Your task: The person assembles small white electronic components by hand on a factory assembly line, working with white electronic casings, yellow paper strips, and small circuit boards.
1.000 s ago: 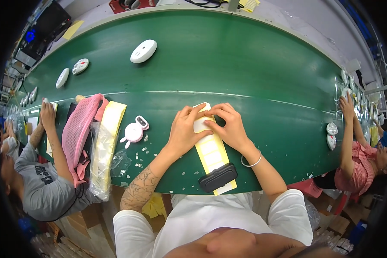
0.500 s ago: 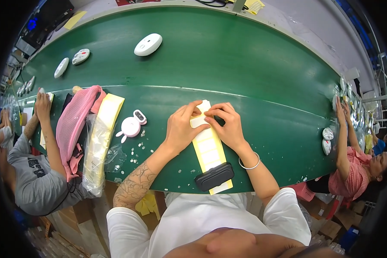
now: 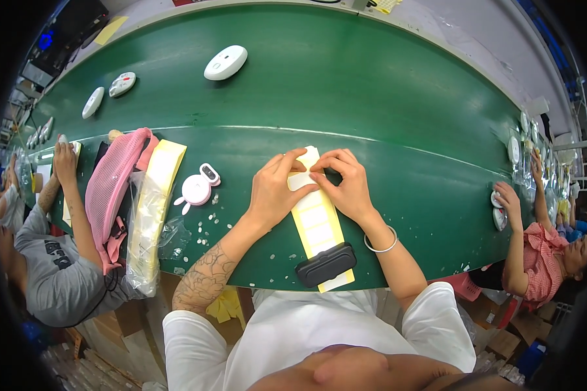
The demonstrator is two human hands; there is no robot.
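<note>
A yellow strip of white labels [image 3: 317,228] lies lengthwise before me on the green bench. My left hand [image 3: 275,192] is closed at its far part, thumb and fingertips pinching the left edge. From the other side, my right hand [image 3: 346,186] pinches with thumb and forefinger at a white label near the top. Whether that label has come off its backing is hidden by the fingers. Across the strip's near end rests a black oblong case [image 3: 325,264]. A pink-and-white rabbit-shaped gadget [image 3: 197,189] sits left of my left hand.
White oval devices [image 3: 226,62] stand on the far bench [image 3: 346,78]. At left are a pink mesh pouch [image 3: 114,189] and bagged yellow label strips [image 3: 151,215]. Small white scraps [image 3: 200,230] dot the bench. Co-workers sit on both sides; one's hand [image 3: 507,199] touches white devices at right.
My hands stay at the strip's far end with only slight finger shifts. At right, the co-worker's arms have separated, one hand coming down onto the nearer white devices.
</note>
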